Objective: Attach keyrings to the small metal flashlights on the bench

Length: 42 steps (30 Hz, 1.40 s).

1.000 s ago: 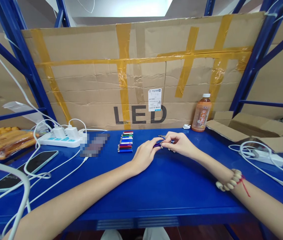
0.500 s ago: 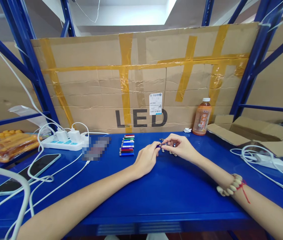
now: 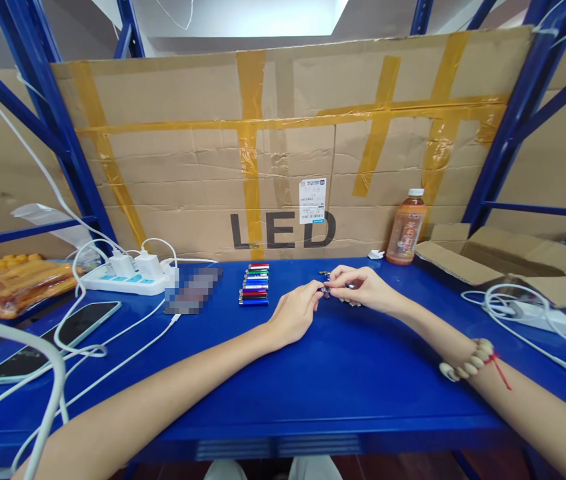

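Over the middle of the blue tabletop, my left hand and my right hand meet at the fingertips. Both are closed in a pinch around a small shiny metal piece, mostly covered by fingers; its kind cannot be made out. A bit of dark blue or purple shows at my left fingertips. Several small metal pieces lie under and beside my right hand. Left of my hands, a neat column of slim coloured cylinders with metal ends lies on the table, in red, green, blue, white and purple.
A white power strip, a phone and loose white cables lie on the left. An orange drink bottle, an open cardboard box and a white adapter with cable stand right. A taped cardboard sheet closes the back.
The view has tilted slightly down. My hands stay together at nearly the same spot; the right fingers have shifted a little around the small piece.
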### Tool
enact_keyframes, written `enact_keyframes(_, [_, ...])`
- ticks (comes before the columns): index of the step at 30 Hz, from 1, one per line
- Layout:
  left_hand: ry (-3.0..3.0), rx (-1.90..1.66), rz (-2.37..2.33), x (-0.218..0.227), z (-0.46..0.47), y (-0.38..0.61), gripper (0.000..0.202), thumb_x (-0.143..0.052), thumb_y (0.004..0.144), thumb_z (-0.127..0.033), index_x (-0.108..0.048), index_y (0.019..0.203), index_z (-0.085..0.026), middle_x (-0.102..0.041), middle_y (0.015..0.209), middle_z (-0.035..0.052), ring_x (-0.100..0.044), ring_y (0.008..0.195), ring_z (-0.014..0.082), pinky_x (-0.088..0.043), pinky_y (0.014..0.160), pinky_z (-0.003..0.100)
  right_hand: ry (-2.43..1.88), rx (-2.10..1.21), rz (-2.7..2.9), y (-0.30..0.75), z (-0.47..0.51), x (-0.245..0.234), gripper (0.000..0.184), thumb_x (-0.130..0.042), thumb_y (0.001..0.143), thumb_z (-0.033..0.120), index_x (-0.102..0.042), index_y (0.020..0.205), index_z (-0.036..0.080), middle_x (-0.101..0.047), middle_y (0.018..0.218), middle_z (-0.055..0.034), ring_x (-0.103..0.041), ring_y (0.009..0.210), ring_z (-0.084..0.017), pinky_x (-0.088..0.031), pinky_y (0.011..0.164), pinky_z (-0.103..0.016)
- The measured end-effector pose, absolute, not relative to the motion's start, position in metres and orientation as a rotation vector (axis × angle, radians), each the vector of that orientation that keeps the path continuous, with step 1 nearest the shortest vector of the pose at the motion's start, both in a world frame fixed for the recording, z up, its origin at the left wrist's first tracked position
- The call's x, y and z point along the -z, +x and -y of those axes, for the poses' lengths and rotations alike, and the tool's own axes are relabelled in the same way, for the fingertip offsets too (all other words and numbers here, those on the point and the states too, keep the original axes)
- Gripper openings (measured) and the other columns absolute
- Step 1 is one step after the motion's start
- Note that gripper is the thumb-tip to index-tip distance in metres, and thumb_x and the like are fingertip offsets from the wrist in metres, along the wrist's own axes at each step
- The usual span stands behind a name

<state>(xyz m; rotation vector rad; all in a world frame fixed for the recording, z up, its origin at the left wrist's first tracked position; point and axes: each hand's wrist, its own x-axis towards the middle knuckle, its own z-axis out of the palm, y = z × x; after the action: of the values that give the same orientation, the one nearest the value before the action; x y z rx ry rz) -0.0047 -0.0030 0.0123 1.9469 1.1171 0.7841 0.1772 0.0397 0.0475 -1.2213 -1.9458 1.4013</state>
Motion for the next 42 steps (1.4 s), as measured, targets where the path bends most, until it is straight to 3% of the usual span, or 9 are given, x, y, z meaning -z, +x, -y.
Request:
enact_keyframes(6, [1.959,-0.82,-1.097,-0.0106,0.0029,-0.0044,0.02,-0.026,0.09,-0.024,-0.042,0.079,-0.019,-0.05,0.07,-0.0019,-0.048,0.067,0.0113,-0.033,0.062,0.022,-1.252,-1.401,1.885,0.1742,-0.038,-0.0474,0.027,-0.071,0.061,0.038,-0.07,0.076,0.015,-0.053,0.083,-0.005,-0.048,0.052,-0.006,-0.037,0.036,-0.017])
enact_keyframes(13, [1.901,-0.88,-1.131,-0.0112,0.0034,-0.0033,0.02,-0.027,0.091,-0.027,-0.046,0.09,-0.02,-0.052,0.074,-0.0016,-0.049,0.068,0.0114,-0.035,0.062,0.022,-1.288,-1.184,1.917,0.1746,-0.0399,-0.0418,0.028,-0.071,0.061,0.038,-0.07,0.079,0.016,-0.058,0.079,-0.0052,-0.053,0.058,-0.009,-0.04,0.042,-0.019])
enact_keyframes(19, [1.877,-0.875,-1.138,-0.0138,0.0041,-0.0036,0.021,-0.026,0.091,-0.028,-0.046,0.09,-0.02,-0.053,0.076,-0.001,-0.049,0.067,0.011,-0.034,0.061,0.021,-1.307,-1.253,1.892,0.1745,-0.0384,-0.0416,0.032,-0.068,0.065,0.04,-0.069,0.086,0.016,-0.056,0.08,-0.0045,-0.048,0.05,-0.006,-0.036,0.037,-0.018])
enact_keyframes(31, [1.881,-0.8,-1.126,-0.0105,0.0021,-0.0057,0.024,-0.025,0.091,-0.029,-0.047,0.092,-0.021,-0.051,0.071,-0.0023,-0.048,0.064,0.0107,-0.033,0.06,0.02,-1.269,-1.375,1.81,0.1707,-0.0353,-0.0445,0.027,-0.071,0.061,0.038,-0.067,0.073,0.013,-0.052,0.084,-0.0046,-0.048,0.051,-0.005,-0.034,0.035,-0.017])
enact_keyframes(42, [1.893,-0.737,-1.109,-0.0116,0.0032,-0.0062,0.024,-0.028,0.09,-0.031,-0.045,0.105,-0.024,-0.058,0.082,-0.0006,-0.054,0.073,0.0142,-0.037,0.064,0.023,-1.13,-1.266,1.953,0.1705,-0.0314,-0.0496,0.02,-0.068,0.065,0.033,-0.066,0.064,0.014,-0.053,0.074,-0.0038,-0.048,0.056,-0.007,-0.038,0.044,-0.02])
